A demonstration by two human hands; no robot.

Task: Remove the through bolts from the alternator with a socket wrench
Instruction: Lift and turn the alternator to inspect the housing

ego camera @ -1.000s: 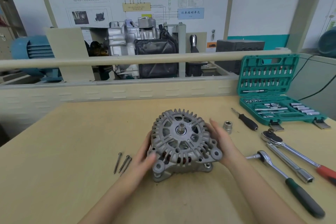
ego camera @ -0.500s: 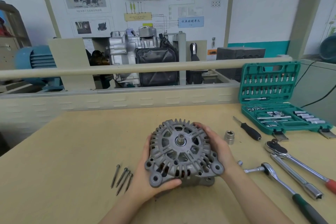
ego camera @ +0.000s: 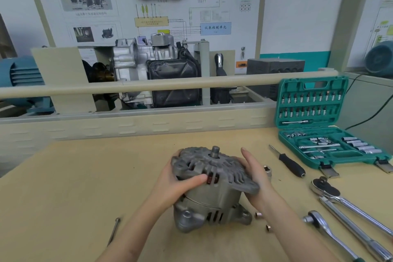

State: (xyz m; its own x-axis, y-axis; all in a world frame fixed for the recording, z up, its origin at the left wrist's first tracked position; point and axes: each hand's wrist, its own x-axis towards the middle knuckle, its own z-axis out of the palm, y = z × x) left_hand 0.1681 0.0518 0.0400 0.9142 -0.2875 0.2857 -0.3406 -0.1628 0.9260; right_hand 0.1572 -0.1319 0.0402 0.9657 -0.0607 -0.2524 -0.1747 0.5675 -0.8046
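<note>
The grey alternator (ego camera: 212,193) stands on the wooden bench (ego camera: 63,187), its finned front housing tilted up and away from the lower body. My left hand (ego camera: 180,185) grips the housing's left side, thumb across its rim. My right hand (ego camera: 257,178) cups the housing's right side with straight fingers. A long through bolt (ego camera: 113,232) lies left of my left forearm; any others are hidden. A ratchet wrench (ego camera: 327,232) lies at the right, in neither hand.
Two small copper bushes (ego camera: 263,221) lie by my right wrist. A loose socket (ego camera: 268,170), a black-handled driver (ego camera: 291,165) and two more ratchet handles (ego camera: 348,204) lie to the right. An open green socket case (ego camera: 331,151) sits at the back right. A rail fronts the bench.
Both hands have closed on the alternator and tipped its front housing up and back. The view has moved closer. Two small bushes now show beside my right wrist.
</note>
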